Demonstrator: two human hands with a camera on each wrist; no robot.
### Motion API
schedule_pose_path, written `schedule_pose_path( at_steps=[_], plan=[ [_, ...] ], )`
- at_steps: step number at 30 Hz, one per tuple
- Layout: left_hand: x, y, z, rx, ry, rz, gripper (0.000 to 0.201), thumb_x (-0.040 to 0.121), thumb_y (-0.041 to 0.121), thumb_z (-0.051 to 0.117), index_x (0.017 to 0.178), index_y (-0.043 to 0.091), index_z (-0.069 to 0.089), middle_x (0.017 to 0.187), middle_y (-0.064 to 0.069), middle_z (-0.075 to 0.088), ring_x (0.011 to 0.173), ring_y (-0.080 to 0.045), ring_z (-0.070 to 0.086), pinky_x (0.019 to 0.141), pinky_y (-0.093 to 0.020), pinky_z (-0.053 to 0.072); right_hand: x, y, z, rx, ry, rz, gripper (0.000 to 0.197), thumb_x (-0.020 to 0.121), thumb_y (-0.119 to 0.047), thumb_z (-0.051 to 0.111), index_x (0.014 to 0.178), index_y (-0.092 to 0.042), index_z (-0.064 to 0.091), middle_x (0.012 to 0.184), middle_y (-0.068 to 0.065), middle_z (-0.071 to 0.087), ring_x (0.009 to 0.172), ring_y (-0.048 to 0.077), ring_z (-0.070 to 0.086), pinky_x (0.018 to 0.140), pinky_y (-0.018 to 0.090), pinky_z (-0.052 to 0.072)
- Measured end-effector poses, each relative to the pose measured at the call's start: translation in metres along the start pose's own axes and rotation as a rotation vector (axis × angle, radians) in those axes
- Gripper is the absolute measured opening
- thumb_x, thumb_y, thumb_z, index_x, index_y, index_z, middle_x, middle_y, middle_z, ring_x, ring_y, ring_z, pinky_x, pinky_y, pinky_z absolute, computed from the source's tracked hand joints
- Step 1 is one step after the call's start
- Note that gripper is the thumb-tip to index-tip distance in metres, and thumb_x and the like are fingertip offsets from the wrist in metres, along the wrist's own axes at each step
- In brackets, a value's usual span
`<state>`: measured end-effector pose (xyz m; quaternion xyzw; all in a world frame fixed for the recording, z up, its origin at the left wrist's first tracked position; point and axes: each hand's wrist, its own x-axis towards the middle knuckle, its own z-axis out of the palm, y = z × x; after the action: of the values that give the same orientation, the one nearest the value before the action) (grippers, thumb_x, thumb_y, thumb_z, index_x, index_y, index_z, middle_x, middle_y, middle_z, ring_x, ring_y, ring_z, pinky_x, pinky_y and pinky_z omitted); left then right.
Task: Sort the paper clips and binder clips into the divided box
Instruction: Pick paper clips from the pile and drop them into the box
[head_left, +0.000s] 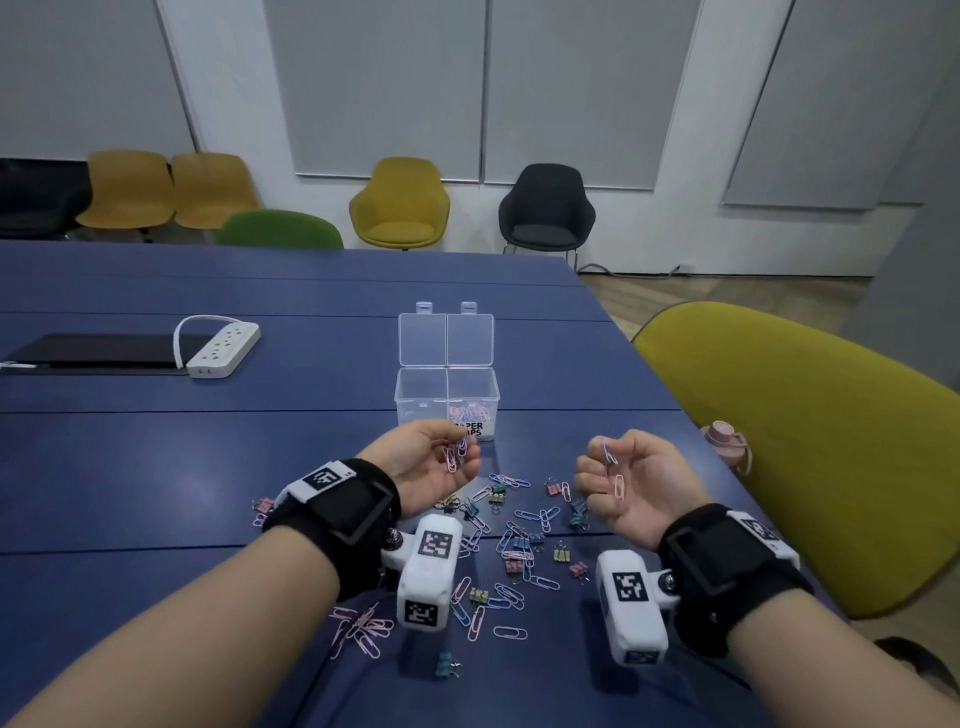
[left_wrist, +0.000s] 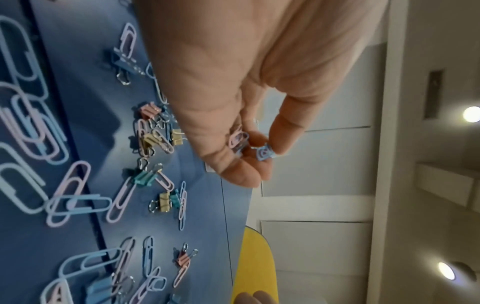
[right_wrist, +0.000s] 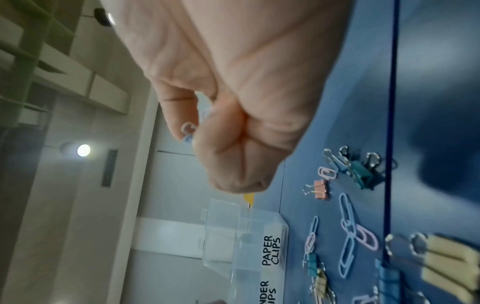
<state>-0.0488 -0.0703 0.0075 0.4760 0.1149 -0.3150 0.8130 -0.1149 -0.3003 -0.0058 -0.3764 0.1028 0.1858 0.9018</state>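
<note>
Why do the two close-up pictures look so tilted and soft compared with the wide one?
Head view: sharp and evenly lit, room edges bowed by the wide lens. Left wrist view: sideways, the nearest paper clips blurred, ceiling lights flaring. Right wrist view: dimmer, also sideways, the right hand soft, its shadow dark on the table.

We sit in an office meeting room — long blue table (head_left: 260, 447), shell chairs (head_left: 399, 205) along the far wall, power strip (head_left: 223, 349).

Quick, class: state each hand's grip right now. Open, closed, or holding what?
Left hand: closed, pinching several paper clips.
Right hand: closed, pinching a blue paper clip; a pink paper clip hangs below.
</note>
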Motion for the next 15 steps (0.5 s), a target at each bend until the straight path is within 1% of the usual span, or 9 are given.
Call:
schedule_pose_path(
  at_steps=[2,4,7,8,11,12,13,14,15],
  plan=[
    [0.001,-0.002,0.0,0.002,-0.002,-0.003,0.015,0.092,0.0,0.047,0.08,-0.002,0.055,0.072,-0.011,0.054,0.064,-0.016,0.053,0.047,-0.022,0.055,0.002,0.002,-0.003,0.028,0.0,-0.019,0.041,0.033,-0.008,0.078,0.06,-0.012,0.048,0.061,0.002,0.038,0.045,0.015,0.039,0.036,0.019,0.017],
    [0.003,-0.002,0.0,0.023,0.009,-0.002,0.012,0.092,-0.001,0.047,0.085,-0.002,0.058,0.069,-0.01,0.054,0.059,-0.015,0.053,0.047,-0.022,0.054,0.005,0.003,-0.002,0.009,0.028,-0.021,0.036,0.041,-0.012,0.078,0.06,-0.012,0.048,0.06,0.001,0.04,0.042,0.013,0.04,0.034,0.016,0.018],
    [0.005,0.001,0.002,0.104,0.038,-0.018,0.013,0.09,0.002,0.047,0.085,0.001,0.059,0.063,-0.005,0.053,0.049,-0.013,0.049,0.045,-0.021,0.049,0.008,-0.003,0.004,-0.118,0.159,-0.004,0.011,0.073,-0.014,0.056,0.068,-0.013,0.046,0.055,0.0,0.043,0.037,0.009,0.034,0.031,0.014,0.016],
    [0.007,0.001,0.002,0.156,0.04,-0.026,0.012,0.089,0.005,0.048,0.082,0.004,0.058,0.06,-0.002,0.05,0.045,-0.011,0.044,0.043,-0.019,0.044,0.009,-0.005,0.005,-0.222,0.217,-0.002,0.009,0.08,-0.011,0.049,0.071,-0.013,0.048,0.053,-0.001,0.041,0.035,0.008,0.03,0.031,0.014,0.015],
    [0.016,0.002,0.005,0.454,0.07,0.029,0.019,0.092,0.013,0.049,0.074,0.011,0.054,0.047,0.006,0.032,0.036,-0.007,0.024,0.036,-0.016,0.021,0.016,-0.008,0.003,-0.788,0.406,-0.032,0.022,0.09,-0.006,0.039,0.077,-0.011,0.057,0.053,-0.003,0.031,0.034,0.006,0.019,0.037,0.013,0.012],
    [0.018,0.003,0.006,0.631,0.08,0.08,0.016,0.091,0.015,0.052,0.076,0.012,0.056,0.048,0.006,0.032,0.036,-0.007,0.022,0.037,-0.017,0.019,0.016,-0.01,0.005,-1.018,0.434,-0.034,0.027,0.09,-0.005,0.039,0.076,-0.012,0.06,0.051,-0.002,0.031,0.033,0.008,0.02,0.038,0.014,0.014],
    [0.017,0.004,0.008,0.862,0.08,0.128,0.011,0.091,0.016,0.055,0.082,0.013,0.06,0.052,0.006,0.039,0.038,-0.008,0.026,0.038,-0.018,0.022,0.017,-0.012,0.006,-1.241,0.443,-0.036,0.03,0.091,-0.005,0.04,0.075,-0.012,0.064,0.046,-0.004,0.034,0.031,0.009,0.023,0.037,0.016,0.017],
    [0.017,0.005,0.01,1.121,0.067,0.173,0.009,0.09,0.018,0.057,0.091,0.017,0.066,0.064,0.006,0.049,0.043,-0.008,0.035,0.041,-0.019,0.029,0.017,-0.014,0.008,-1.435,0.434,-0.038,0.03,0.091,-0.006,0.042,0.078,-0.012,0.069,0.041,-0.007,0.04,0.029,0.008,0.03,0.034,0.017,0.023],
    [0.016,0.006,0.013,1.368,0.034,0.21,0.016,0.09,0.019,0.057,0.102,0.021,0.068,0.081,0.006,0.056,0.054,-0.009,0.047,0.049,-0.019,0.038,0.017,-0.016,0.01,-1.577,0.407,-0.031,0.029,0.091,-0.006,0.044,0.085,-0.01,0.072,0.043,-0.01,0.05,0.031,0.004,0.042,0.036,0.017,0.033]
  ],
)
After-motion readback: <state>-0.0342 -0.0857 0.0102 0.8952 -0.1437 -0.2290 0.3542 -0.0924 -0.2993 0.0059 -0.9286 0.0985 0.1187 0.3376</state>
